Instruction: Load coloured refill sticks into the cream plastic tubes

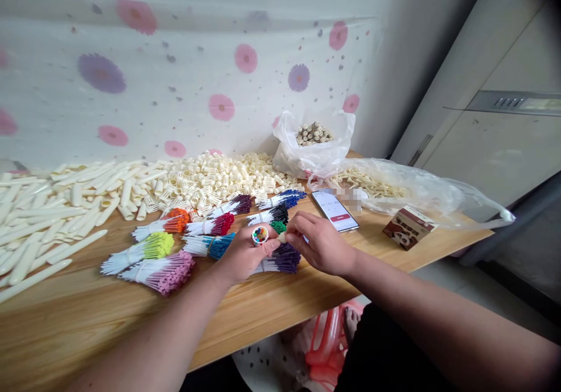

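My left hand (241, 256) is closed around a multicolour pen part (260, 236), a round white end filled with small coloured tips that faces up. Pinched fingers of my right hand (326, 245) meet the left thumb at a small cream plastic piece (282, 238); its full shape is hidden. Bundles of thin white pen refills lie around the hands, sorted by tip colour: pink (164, 272), yellow (153, 246), orange (175, 221), red (219, 225), light blue (217, 246), black (277, 214), blue (287, 198) and purple (284, 259). Green tips (278, 226) show partly behind the hands.
Long cream pen barrels (48, 234) and short slotted cream parts (228, 176) pile up along the wall. Plastic bags (289, 146) of small parts stand at the back right. A phone (335, 210) and a small brown box (407, 228) lie right of my hands.
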`<state>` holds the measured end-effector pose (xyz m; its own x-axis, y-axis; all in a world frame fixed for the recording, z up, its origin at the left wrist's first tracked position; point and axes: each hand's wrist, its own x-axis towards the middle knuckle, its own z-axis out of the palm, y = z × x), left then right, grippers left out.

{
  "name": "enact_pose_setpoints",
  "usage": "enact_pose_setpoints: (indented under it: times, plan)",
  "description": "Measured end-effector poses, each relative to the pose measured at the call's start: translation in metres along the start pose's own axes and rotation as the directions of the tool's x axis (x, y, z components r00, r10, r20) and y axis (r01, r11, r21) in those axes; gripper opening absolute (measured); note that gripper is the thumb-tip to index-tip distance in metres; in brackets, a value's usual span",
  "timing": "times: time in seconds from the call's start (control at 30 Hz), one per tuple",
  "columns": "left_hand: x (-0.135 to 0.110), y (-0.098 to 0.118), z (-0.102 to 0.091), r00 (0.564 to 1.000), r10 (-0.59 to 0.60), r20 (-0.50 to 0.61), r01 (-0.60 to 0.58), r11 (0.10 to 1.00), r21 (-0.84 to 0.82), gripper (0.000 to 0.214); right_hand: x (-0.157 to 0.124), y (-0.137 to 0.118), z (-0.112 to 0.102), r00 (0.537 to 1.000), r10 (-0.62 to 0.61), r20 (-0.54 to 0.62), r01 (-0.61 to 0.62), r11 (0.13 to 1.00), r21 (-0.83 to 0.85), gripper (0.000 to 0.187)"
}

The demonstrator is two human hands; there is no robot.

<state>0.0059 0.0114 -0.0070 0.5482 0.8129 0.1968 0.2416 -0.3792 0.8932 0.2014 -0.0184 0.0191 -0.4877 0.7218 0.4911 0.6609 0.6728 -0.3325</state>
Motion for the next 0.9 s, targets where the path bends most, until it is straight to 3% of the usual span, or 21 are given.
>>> enact_pose_setpoints:
  times: [0.17,0.37,0.6,0.8,0.9]
  plan:
    - [0.0,0.0,0.0,1.0,0.031,-0.002,-0.031,0.999,0.025,0.026,0.0,0.0,0.0,1.0,0.01,-0.014,-0.011,1.0,-0.02,0.025]
    - [0.001,0.001,0.0,0.999,0.008,-0.041,-0.008,1.0,0.003,0.023,0.0,0.0,-0.003,0.999,-0.028,-0.04,0.031,0.996,0.086,0.012]
    - [0.0,0.007,0.002,0.996,0.044,-0.082,-0.035,0.994,0.108,0.02,0.002,-0.003,0.002,0.984,0.172,0.039,-0.175,0.981,0.084,0.018]
    - [-0.003,0.009,0.004,0.984,0.108,-0.139,-0.081,0.979,0.187,0.018,0.009,-0.005,0.006,0.918,0.376,0.128,-0.397,0.864,0.311,0.02]
    - [-0.002,0.01,0.004,0.972,0.113,-0.205,-0.073,0.979,0.193,0.015,0.011,-0.004,0.009,0.905,0.422,0.059,-0.408,0.82,0.401,0.017]
